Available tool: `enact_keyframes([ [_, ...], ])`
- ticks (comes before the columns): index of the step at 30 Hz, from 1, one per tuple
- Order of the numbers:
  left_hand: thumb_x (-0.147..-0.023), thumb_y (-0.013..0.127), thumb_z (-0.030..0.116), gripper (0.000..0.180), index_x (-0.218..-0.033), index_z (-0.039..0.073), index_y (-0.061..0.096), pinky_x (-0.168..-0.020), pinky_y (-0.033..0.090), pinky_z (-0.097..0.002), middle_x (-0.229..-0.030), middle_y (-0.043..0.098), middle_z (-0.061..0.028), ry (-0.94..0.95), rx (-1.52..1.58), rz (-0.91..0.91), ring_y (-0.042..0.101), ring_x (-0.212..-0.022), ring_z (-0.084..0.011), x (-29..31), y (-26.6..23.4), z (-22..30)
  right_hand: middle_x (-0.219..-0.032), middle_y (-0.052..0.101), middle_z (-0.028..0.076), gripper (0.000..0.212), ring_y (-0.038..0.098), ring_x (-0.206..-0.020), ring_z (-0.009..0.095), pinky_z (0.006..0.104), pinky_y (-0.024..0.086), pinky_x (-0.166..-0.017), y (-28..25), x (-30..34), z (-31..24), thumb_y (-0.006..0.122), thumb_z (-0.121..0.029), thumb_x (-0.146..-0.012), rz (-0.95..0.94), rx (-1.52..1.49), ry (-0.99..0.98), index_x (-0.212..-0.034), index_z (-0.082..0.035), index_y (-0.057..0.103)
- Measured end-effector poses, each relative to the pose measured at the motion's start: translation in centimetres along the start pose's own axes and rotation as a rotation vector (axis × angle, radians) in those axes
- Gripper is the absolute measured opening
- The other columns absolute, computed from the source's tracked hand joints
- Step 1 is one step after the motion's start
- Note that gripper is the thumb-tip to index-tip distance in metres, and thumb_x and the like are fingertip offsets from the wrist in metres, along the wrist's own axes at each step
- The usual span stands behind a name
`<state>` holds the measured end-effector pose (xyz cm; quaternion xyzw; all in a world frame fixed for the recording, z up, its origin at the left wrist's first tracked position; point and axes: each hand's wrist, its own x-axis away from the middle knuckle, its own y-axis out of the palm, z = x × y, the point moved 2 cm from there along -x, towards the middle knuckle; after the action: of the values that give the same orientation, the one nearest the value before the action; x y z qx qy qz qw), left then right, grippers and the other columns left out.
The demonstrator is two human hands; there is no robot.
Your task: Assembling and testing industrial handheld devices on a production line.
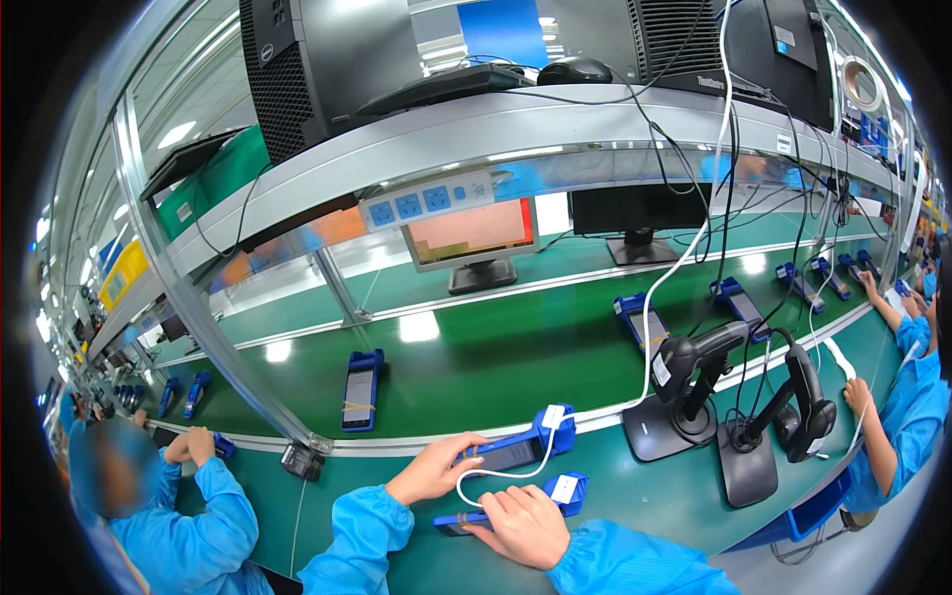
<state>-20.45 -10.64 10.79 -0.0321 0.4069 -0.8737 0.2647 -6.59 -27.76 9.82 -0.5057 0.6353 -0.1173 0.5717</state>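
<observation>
Two blue handheld terminals lie one behind the other on the green bench in front of me. My left hand [436, 470] is closed around the left end of the farther terminal [511, 455], whose screen faces up. My right hand [528, 524] rests over the nearer terminal [569, 493], fingers curled on its middle and thumb along the near side, hiding most of it. A white cable [512, 476] loops from the farther terminal's right end towards its left end, passing between my hands. White labels show at the right ends of both terminals.
Two black barcode scanners on stands [684, 397] stand to the right. Behind a metal rail, a green conveyor belt [476, 352] carries more terminals, one [361, 392] at centre-left. Overhead is a shelf [555, 124] with computers and hanging cables. Co-workers sit left [188, 516] and right [907, 397].
</observation>
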Motion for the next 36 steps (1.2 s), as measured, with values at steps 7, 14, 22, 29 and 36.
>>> enact_keyframes([
  [7, -0.103, 0.068, 0.014, 0.035, -0.136, 0.005, 0.064, -0.095, 0.056, -0.0456, -0.119, 0.073, -0.0203, 0.039, -0.043, -0.048, 0.072, -0.109, -0.0394, 0.6, 0.4, -0.2, -0.080, 0.065, 0.006, 0.030, 0.069, -0.071, 0.025, 0.0392, 0.055, -0.064, -0.7, -0.5, 0.6, 0.086, -0.028, -0.085, 0.100, -0.075, -0.040, -0.091, -0.008, 0.064],
  [14, -0.102, 0.069, 0.015, 0.037, -0.138, 0.006, 0.064, -0.094, 0.057, -0.0457, -0.117, 0.074, -0.0195, 0.075, -0.044, -0.039, 0.072, -0.108, -0.0391, 0.9, 0.4, -0.2, -0.084, 0.065, 0.009, 0.020, 0.069, -0.073, 0.028, 0.0400, 0.057, -0.061, -0.7, -0.3, 1.3, 0.082, -0.010, -0.084, 0.139, -0.271, 0.022, -0.090, -0.007, 0.063],
  [22, -0.102, 0.072, 0.020, 0.039, -0.138, 0.007, 0.066, -0.100, 0.056, -0.0459, -0.124, 0.073, -0.0177, 0.064, -0.081, -0.004, 0.070, -0.114, -0.0385, 1.6, -0.4, 1.2, -0.083, 0.060, 0.011, 0.020, 0.067, -0.080, 0.032, 0.0440, 0.057, -0.070, -1.0, -0.5, 1.4, 0.078, -0.010, -0.090, 0.061, -0.331, 0.019, -0.091, -0.005, 0.060],
  [29, -0.093, 0.078, 0.008, 0.040, -0.131, 0.004, 0.066, -0.102, 0.054, -0.0442, -0.128, 0.072, -0.0143, 0.233, -0.057, 0.244, 0.067, -0.118, -0.0349, 3.4, -1.1, 4.3, -0.084, 0.060, 0.010, 0.020, 0.067, -0.080, 0.031, 0.0432, 0.057, -0.071, -1.1, -0.3, 1.6, 0.078, -0.010, -0.090, 0.042, -0.325, 0.005, -0.091, -0.005, 0.059],
  [36, -0.091, 0.069, 0.002, 0.056, -0.141, 0.003, 0.044, -0.098, 0.054, -0.0424, -0.134, 0.065, -0.0190, 0.252, 0.206, 0.126, 0.066, -0.112, -0.0323, 5.9, 1.8, 4.5, -0.086, 0.064, 0.007, 0.019, 0.069, -0.075, 0.028, 0.0383, 0.057, -0.065, -0.4, 0.1, 1.6, 0.082, -0.012, -0.086, 0.120, -0.224, -0.063, -0.092, -0.008, 0.065],
])
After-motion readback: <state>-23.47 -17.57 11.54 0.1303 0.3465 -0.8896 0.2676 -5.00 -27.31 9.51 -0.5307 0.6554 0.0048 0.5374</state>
